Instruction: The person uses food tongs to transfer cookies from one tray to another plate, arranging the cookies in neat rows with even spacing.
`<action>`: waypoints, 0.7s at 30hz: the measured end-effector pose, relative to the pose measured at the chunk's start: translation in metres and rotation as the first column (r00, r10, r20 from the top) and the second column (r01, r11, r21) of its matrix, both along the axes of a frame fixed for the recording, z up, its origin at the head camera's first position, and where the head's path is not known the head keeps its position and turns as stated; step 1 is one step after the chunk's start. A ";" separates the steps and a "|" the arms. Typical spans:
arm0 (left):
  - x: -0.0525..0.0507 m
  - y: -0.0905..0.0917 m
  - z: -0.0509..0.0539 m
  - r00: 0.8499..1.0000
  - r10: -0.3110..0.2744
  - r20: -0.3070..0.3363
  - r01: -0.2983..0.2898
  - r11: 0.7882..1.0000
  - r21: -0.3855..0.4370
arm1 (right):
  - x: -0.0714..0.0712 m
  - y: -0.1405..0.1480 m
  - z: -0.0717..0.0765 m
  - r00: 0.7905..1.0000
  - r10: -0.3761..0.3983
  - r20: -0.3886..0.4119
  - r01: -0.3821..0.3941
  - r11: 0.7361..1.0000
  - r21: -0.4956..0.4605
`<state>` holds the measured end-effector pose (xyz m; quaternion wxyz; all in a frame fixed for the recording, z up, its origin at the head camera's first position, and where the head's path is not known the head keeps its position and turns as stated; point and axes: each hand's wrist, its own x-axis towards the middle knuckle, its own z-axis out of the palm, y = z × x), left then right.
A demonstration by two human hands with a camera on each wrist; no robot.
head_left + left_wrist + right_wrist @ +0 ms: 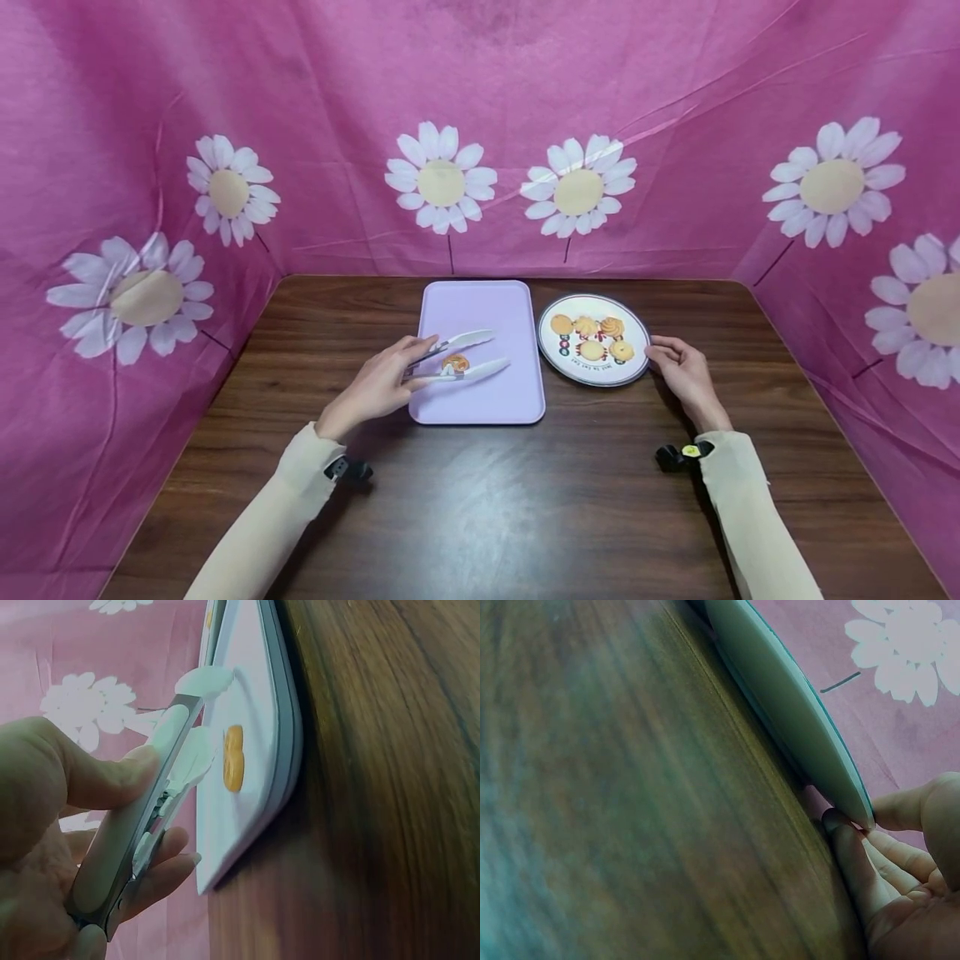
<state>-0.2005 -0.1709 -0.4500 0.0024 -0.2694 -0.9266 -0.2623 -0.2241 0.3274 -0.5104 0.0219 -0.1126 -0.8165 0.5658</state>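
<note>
My left hand (378, 379) grips a pair of tongs (131, 814) with white tips, which hang spread apart over the lilac tray (480, 308). On the tray lies one golden-brown cookie (234, 759); from the head view it shows between the arms of the tongs. To the tray's right is a white, dark-rimmed plate (592, 305) bearing several cookies (591, 350). My right hand (686, 379) pinches the plate's right edge, thumb above and fingers beneath, as the right wrist view (904, 877) shows.
Both tray and plate are on a dark wooden table (480, 508), near its back edge. A pink cloth (502, 92) printed with white daisies hangs behind and at both sides. Each wrist carries a small black camera.
</note>
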 end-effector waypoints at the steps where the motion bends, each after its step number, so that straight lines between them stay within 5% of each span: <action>1: 0.001 -0.002 0.000 1.000 0.001 0.000 -0.001 1.000 0.001 | 0.000 0.000 0.000 1.000 0.000 0.002 0.000 1.000 0.005; 15: 0.010 -0.026 -0.005 1.000 0.025 0.016 -0.025 0.999 0.036 | -0.001 0.000 0.000 1.000 0.003 0.009 -0.003 1.000 0.011; 21: 0.016 -0.036 -0.004 0.999 0.054 0.003 -0.054 0.999 -0.009 | 0.000 -0.002 0.001 1.000 0.000 0.011 0.000 1.000 0.022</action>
